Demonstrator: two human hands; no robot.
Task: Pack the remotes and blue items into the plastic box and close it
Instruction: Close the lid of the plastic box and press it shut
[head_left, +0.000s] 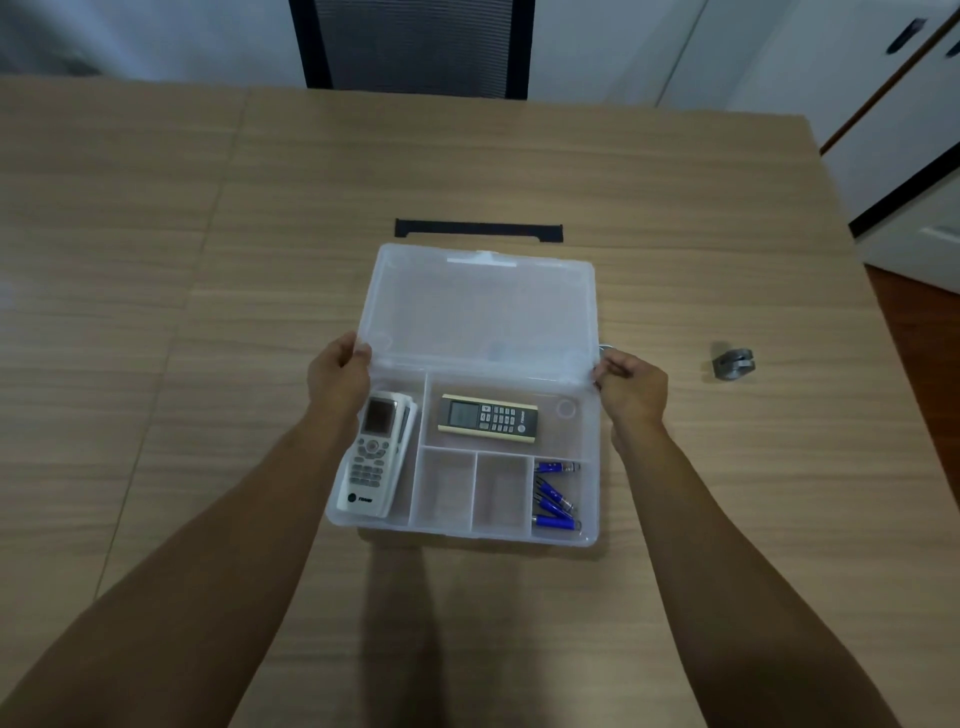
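A clear plastic box (592, 530) with compartments lies open on the wooden table. Its hinged lid (478, 306) is raised behind it. My left hand (337, 376) grips the lid's left edge and my right hand (631, 389) grips its right edge. A white remote (376, 457) fills the left compartment. A dark remote with a gold rim (488, 418) lies in the upper right compartment. Several small blue items (556, 493) sit in the lower right compartment. Two middle compartments hold nothing.
A black strip (478, 229) lies on the table just behind the box. A small grey metal object (732, 362) sits to the right. A black mesh chair (415, 47) stands at the far table edge, white cabinets at right.
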